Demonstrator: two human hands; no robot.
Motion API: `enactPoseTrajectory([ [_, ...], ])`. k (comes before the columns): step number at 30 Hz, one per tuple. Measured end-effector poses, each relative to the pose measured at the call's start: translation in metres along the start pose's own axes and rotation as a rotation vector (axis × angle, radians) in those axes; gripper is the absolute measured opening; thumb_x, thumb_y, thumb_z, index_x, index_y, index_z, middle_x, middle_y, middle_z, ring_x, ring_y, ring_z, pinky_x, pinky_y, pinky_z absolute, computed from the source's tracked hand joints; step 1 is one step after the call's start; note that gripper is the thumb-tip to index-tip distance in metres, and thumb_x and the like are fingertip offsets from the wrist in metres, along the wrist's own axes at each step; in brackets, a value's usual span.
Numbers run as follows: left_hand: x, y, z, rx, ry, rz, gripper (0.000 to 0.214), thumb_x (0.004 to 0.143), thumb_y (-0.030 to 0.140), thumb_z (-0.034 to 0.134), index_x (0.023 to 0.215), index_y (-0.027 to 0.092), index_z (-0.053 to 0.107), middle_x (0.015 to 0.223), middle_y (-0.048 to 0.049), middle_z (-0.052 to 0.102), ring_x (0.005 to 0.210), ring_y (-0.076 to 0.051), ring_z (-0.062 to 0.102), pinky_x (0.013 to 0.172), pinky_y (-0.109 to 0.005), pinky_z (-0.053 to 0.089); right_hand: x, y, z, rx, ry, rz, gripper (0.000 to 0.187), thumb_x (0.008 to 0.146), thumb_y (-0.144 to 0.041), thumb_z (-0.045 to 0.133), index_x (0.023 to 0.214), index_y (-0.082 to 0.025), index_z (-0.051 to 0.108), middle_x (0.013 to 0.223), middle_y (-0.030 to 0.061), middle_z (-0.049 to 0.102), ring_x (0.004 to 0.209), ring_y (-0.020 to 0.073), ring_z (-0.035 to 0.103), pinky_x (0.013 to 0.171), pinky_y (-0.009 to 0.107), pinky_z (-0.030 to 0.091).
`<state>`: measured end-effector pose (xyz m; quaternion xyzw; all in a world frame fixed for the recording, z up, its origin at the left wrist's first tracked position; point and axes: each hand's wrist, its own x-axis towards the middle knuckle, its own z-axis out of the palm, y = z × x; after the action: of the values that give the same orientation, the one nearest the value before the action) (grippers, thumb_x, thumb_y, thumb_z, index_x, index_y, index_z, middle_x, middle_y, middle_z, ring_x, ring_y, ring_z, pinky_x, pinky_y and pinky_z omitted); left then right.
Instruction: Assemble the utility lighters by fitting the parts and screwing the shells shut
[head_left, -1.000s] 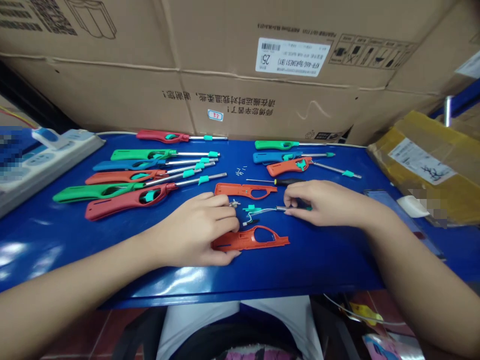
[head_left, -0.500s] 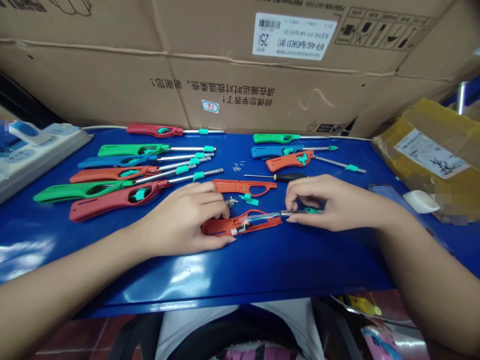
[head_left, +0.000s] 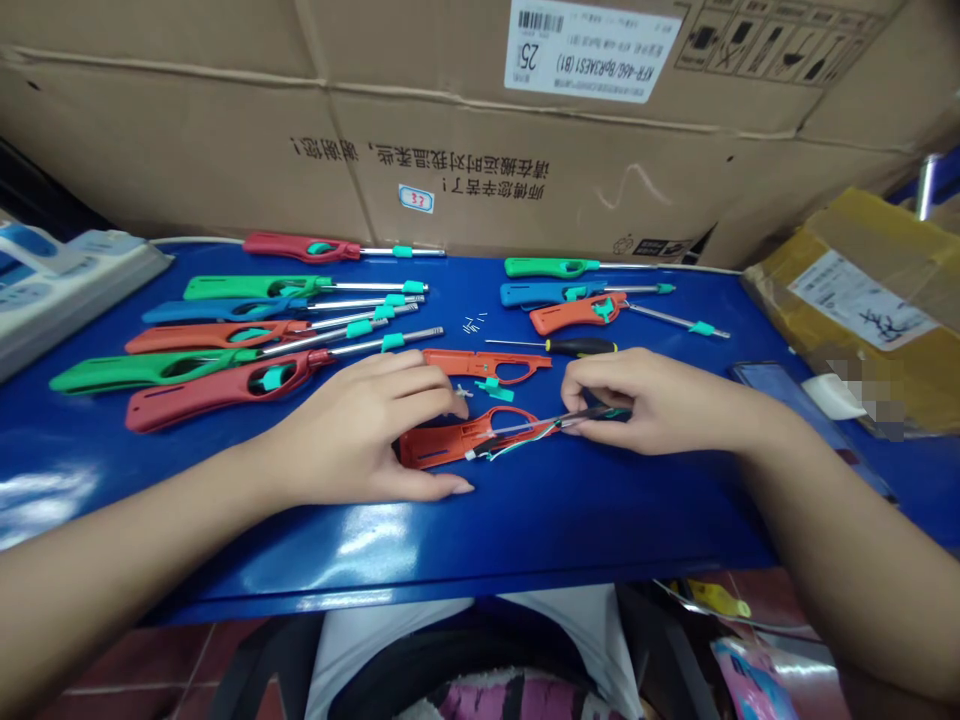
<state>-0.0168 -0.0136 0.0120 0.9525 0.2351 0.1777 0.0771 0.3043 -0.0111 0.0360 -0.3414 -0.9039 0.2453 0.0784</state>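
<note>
An orange lighter half-shell (head_left: 457,438) lies open on the blue table (head_left: 525,520). My left hand (head_left: 367,430) grips its rear end, thumb flat on the table, fingers curled over a small metal part. My right hand (head_left: 645,400) pinches the metal nozzle tube (head_left: 577,416), which lies into the shell's front with thin wires trailing from it. The matching orange half-shell (head_left: 487,364) and a teal trigger piece (head_left: 495,390) lie just behind.
Several assembled long lighters (head_left: 225,350) lie in a row at left, three more (head_left: 577,295) at back right. A black-handled screwdriver (head_left: 570,346) and small screws (head_left: 472,324) sit behind. Cardboard boxes (head_left: 480,130) wall the back; a power strip (head_left: 67,280) left, a parcel (head_left: 862,300) right.
The orange shell was drawn closer to my hands and the tube with its wires was laid into it; earlier the tube and wires lay apart above the shell.
</note>
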Motion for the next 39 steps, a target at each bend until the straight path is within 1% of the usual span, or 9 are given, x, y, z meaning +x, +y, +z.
enactPoseTrajectory([
  [3, 0.0, 0.003, -0.001, -0.023, 0.025, 0.019, 0.051, 0.088, 0.06, 0.071, 0.115, 0.017, 0.068, 0.109, -0.009, 0.071, 0.095, -0.024, 0.062, 0.085, -0.036, 0.049, -0.001, -0.001, 0.0, -0.012, 0.033, -0.017, 0.007, 0.092, -0.025, 0.063, 0.088, -0.021, 0.058, 0.077, -0.0036, 0.057, 0.061, 0.0097, 0.041, 0.061, 0.024, 0.033],
  [7, 0.0, 0.004, 0.001, -0.019, 0.025, 0.027, 0.032, 0.097, 0.045, 0.066, 0.113, 0.018, 0.069, 0.104, -0.0068, 0.073, 0.092, -0.022, 0.062, 0.083, -0.035, 0.049, -0.001, -0.002, 0.002, -0.021, 0.049, -0.02, 0.008, 0.093, -0.026, 0.062, 0.088, -0.022, 0.057, 0.074, -0.0048, 0.056, 0.059, 0.0094, 0.04, 0.06, 0.024, 0.032],
  [10, 0.0, 0.003, 0.004, 0.001, 0.027, 0.052, 0.019, 0.102, 0.033, 0.06, 0.106, 0.017, 0.07, 0.097, -0.0057, 0.073, 0.088, -0.02, 0.062, 0.081, -0.034, 0.049, 0.0, -0.003, 0.003, -0.027, 0.042, 0.003, 0.009, 0.092, -0.026, 0.063, 0.088, -0.022, 0.057, 0.074, -0.0046, 0.058, 0.059, 0.0096, 0.042, 0.06, 0.025, 0.033],
  [13, 0.0, 0.002, 0.005, 0.016, 0.043, 0.07, 0.017, 0.102, 0.027, 0.057, 0.103, 0.016, 0.07, 0.095, -0.0059, 0.073, 0.085, -0.019, 0.062, 0.08, -0.034, 0.049, 0.0, -0.004, 0.002, -0.018, 0.012, 0.03, 0.009, 0.092, -0.029, 0.064, 0.09, -0.022, 0.059, 0.079, -0.0031, 0.064, 0.062, 0.0107, 0.049, 0.062, 0.025, 0.035],
  [17, -0.001, 0.002, 0.006, 0.009, 0.045, 0.058, 0.016, 0.102, 0.025, 0.057, 0.103, 0.017, 0.071, 0.094, -0.0053, 0.073, 0.084, -0.019, 0.064, 0.079, -0.034, 0.049, -0.001, -0.004, 0.001, -0.007, -0.071, 0.029, 0.007, 0.092, -0.028, 0.063, 0.097, -0.023, 0.066, 0.093, 0.0004, 0.072, 0.077, 0.0145, 0.062, 0.068, 0.027, 0.042],
  [20, -0.001, 0.003, 0.006, -0.004, 0.039, 0.052, 0.017, 0.102, 0.026, 0.057, 0.104, 0.018, 0.071, 0.092, -0.0049, 0.074, 0.082, -0.018, 0.066, 0.077, -0.032, 0.05, -0.002, -0.004, 0.0, -0.014, -0.084, 0.029, 0.011, 0.092, -0.024, 0.061, 0.099, -0.024, 0.069, 0.098, 0.0016, 0.074, 0.085, 0.0166, 0.066, 0.073, 0.028, 0.046],
  [29, -0.001, 0.003, 0.011, -0.064, 0.024, 0.013, 0.018, 0.102, 0.026, 0.057, 0.109, 0.018, 0.072, 0.095, -0.0053, 0.075, 0.085, -0.017, 0.07, 0.077, -0.029, 0.055, -0.001, 0.001, 0.001, -0.096, -0.027, 0.061, 0.006, 0.092, -0.025, 0.061, 0.094, -0.022, 0.066, 0.095, 0.0029, 0.071, 0.08, 0.0172, 0.062, 0.069, 0.028, 0.042],
  [35, -0.002, 0.003, 0.011, -0.08, 0.032, 0.004, 0.019, 0.103, 0.026, 0.056, 0.108, 0.018, 0.072, 0.096, -0.0052, 0.075, 0.085, -0.017, 0.071, 0.077, -0.029, 0.056, 0.0, 0.003, 0.003, -0.09, -0.025, 0.081, 0.006, 0.093, -0.026, 0.062, 0.095, -0.022, 0.066, 0.096, 0.0028, 0.07, 0.079, 0.017, 0.061, 0.068, 0.028, 0.042],
  [39, -0.003, 0.002, 0.011, -0.101, 0.024, -0.008, 0.018, 0.103, 0.026, 0.057, 0.11, 0.017, 0.071, 0.097, -0.0054, 0.074, 0.087, -0.017, 0.071, 0.077, -0.028, 0.056, 0.0, 0.005, 0.003, -0.131, -0.022, 0.098, 0.008, 0.094, -0.029, 0.062, 0.097, -0.022, 0.065, 0.096, 0.003, 0.069, 0.08, 0.0174, 0.06, 0.069, 0.029, 0.041],
])
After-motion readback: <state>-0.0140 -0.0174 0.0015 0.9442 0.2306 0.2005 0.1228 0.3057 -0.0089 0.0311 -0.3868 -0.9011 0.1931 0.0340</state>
